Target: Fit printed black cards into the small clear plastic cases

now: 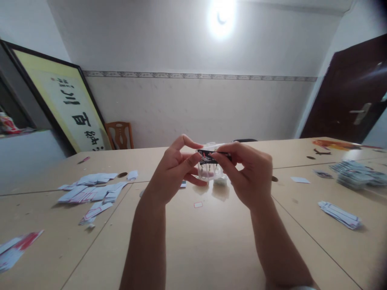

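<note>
Fingers [183, 141] bent (L+R), thumbs [192, 161] on blk strip [206, 156].

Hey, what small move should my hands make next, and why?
Perhaps press the black card against the clear case: your left hand and right hand both have thumbs at the card, which overlaps the case in view.

Below the hands [252, 173], the table [208, 249] leaves free passage toward six o'clock; paper bundles [90, 194] obstruct eight-to-nine o'clock, plastic packets [355, 177] three, a white stack [340, 214] four.
</note>
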`<action>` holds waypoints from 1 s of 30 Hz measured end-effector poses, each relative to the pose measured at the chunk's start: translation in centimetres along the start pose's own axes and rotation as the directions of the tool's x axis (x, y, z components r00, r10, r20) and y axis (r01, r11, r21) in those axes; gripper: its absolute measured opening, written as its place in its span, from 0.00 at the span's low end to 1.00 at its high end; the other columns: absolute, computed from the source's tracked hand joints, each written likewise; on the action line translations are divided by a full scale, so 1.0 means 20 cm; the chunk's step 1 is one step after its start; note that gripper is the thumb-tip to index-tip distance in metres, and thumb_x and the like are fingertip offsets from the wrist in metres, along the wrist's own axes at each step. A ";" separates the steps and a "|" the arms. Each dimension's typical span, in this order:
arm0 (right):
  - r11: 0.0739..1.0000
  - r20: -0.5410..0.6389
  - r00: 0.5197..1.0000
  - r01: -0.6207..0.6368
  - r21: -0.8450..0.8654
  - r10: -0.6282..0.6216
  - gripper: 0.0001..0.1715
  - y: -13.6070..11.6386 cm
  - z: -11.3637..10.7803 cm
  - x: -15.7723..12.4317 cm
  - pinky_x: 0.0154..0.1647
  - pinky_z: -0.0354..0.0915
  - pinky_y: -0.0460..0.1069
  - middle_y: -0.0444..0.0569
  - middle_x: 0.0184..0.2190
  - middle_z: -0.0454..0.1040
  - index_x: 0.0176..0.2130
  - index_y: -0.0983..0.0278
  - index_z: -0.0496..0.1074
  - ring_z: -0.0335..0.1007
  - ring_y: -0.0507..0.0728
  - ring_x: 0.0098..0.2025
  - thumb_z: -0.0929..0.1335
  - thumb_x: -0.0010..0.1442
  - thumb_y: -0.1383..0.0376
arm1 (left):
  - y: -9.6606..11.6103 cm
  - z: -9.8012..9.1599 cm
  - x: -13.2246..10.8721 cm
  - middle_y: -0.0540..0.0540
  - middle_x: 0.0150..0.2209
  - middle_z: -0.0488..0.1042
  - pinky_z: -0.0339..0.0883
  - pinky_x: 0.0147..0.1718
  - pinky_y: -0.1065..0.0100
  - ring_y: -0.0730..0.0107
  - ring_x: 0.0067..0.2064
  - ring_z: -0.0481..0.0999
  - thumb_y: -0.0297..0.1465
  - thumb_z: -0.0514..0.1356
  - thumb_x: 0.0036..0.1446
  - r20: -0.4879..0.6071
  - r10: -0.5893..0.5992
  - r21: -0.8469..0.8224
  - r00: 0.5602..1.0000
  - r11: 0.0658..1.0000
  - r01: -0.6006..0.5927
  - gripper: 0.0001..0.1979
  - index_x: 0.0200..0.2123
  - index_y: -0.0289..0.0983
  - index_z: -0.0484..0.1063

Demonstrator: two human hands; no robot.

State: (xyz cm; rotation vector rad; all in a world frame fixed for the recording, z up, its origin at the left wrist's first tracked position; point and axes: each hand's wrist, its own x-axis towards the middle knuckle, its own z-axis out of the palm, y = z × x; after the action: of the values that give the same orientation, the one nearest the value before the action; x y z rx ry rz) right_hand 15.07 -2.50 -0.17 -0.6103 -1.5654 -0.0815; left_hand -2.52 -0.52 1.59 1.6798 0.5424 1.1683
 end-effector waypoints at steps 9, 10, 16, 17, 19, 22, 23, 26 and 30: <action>0.986 0.004 0.991 0.135 -0.097 -0.136 0.06 0.01 0.02 -0.01 0.27 0.61 0.46 0.40 0.25 0.68 0.34 0.61 0.70 0.60 0.48 0.24 0.68 0.64 0.69 | -0.03 -0.01 0.03 0.55 0.25 0.73 0.81 0.26 0.66 0.74 0.25 0.77 0.37 0.67 0.58 0.004 0.040 -0.008 0.999 0.999 -0.040 0.15 0.41 0.40 0.65; 0.985 0.007 0.991 0.136 -0.103 -0.136 0.06 0.01 0.02 -0.01 0.27 0.61 0.46 0.40 0.25 0.68 0.34 0.61 0.69 0.60 0.48 0.25 0.68 0.65 0.69 | -0.03 -0.01 0.03 0.55 0.25 0.73 0.81 0.26 0.66 0.74 0.25 0.76 0.37 0.67 0.58 0.002 0.044 -0.002 0.999 0.999 -0.044 0.15 0.41 0.40 0.65; 0.989 0.028 0.995 0.102 -0.108 -0.100 0.07 0.01 0.03 -0.01 0.28 0.62 0.47 0.43 0.30 0.71 0.33 0.61 0.67 0.62 0.49 0.27 0.67 0.65 0.68 | -0.03 -0.01 0.03 0.54 0.25 0.73 0.81 0.26 0.65 0.73 0.24 0.76 0.40 0.68 0.57 -0.021 0.037 0.047 0.999 0.998 -0.036 0.17 0.40 0.39 0.65; 0.990 0.026 0.995 0.094 -0.108 -0.092 0.07 0.01 0.03 -0.01 0.28 0.62 0.47 0.43 0.30 0.71 0.33 0.61 0.67 0.62 0.49 0.27 0.67 0.65 0.68 | -0.03 -0.01 0.03 0.54 0.25 0.74 0.81 0.27 0.65 0.73 0.25 0.76 0.40 0.68 0.57 -0.020 0.037 0.046 0.999 0.998 -0.036 0.17 0.40 0.39 0.65; 0.992 0.017 0.997 0.075 -0.106 -0.074 0.07 0.01 0.04 -0.02 0.28 0.62 0.46 0.43 0.29 0.71 0.33 0.61 0.67 0.62 0.49 0.27 0.67 0.65 0.68 | -0.04 -0.01 0.03 0.54 0.26 0.74 0.81 0.27 0.66 0.73 0.25 0.77 0.40 0.68 0.57 -0.008 0.044 0.033 0.999 0.999 -0.043 0.17 0.40 0.40 0.65; 0.993 0.007 0.998 0.061 -0.104 -0.060 0.07 0.02 0.05 -0.02 0.29 0.64 0.46 0.43 0.30 0.73 0.33 0.61 0.67 0.65 0.49 0.28 0.67 0.65 0.68 | -0.05 -0.01 0.05 0.54 0.27 0.75 0.81 0.27 0.67 0.73 0.26 0.78 0.39 0.67 0.57 0.002 0.056 0.012 0.998 0.998 -0.056 0.16 0.40 0.40 0.65; 0.992 0.010 0.998 0.063 -0.107 -0.063 0.06 0.02 0.05 -0.02 0.29 0.65 0.46 0.43 0.30 0.74 0.34 0.61 0.67 0.66 0.50 0.28 0.66 0.65 0.68 | -0.06 -0.02 0.05 0.54 0.26 0.75 0.81 0.27 0.67 0.73 0.26 0.78 0.39 0.68 0.57 -0.002 0.056 0.010 0.998 0.998 -0.056 0.16 0.40 0.40 0.65; 0.990 0.027 0.997 0.072 -0.120 -0.069 0.05 0.03 0.06 -0.02 0.31 0.68 0.47 0.45 0.33 0.76 0.35 0.61 0.67 0.71 0.51 0.31 0.66 0.66 0.67 | -0.06 -0.02 0.06 0.55 0.25 0.74 0.81 0.26 0.67 0.72 0.26 0.79 0.40 0.68 0.56 -0.012 0.047 0.010 0.999 0.999 -0.046 0.17 0.40 0.40 0.64; 0.990 0.038 0.997 0.066 -0.124 -0.061 0.05 0.04 0.06 -0.03 0.31 0.68 0.47 0.46 0.33 0.78 0.35 0.61 0.67 0.72 0.51 0.30 0.66 0.66 0.66 | -0.07 -0.02 0.07 0.54 0.26 0.75 0.80 0.26 0.67 0.71 0.26 0.79 0.41 0.68 0.55 -0.020 0.030 0.018 0.999 0.999 -0.030 0.18 0.40 0.40 0.64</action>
State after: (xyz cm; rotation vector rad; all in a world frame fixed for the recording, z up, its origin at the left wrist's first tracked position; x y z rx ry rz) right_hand 14.20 -1.50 -1.03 -0.6630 -1.6212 -0.2198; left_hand -2.09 1.30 1.02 1.6984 0.5433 1.2064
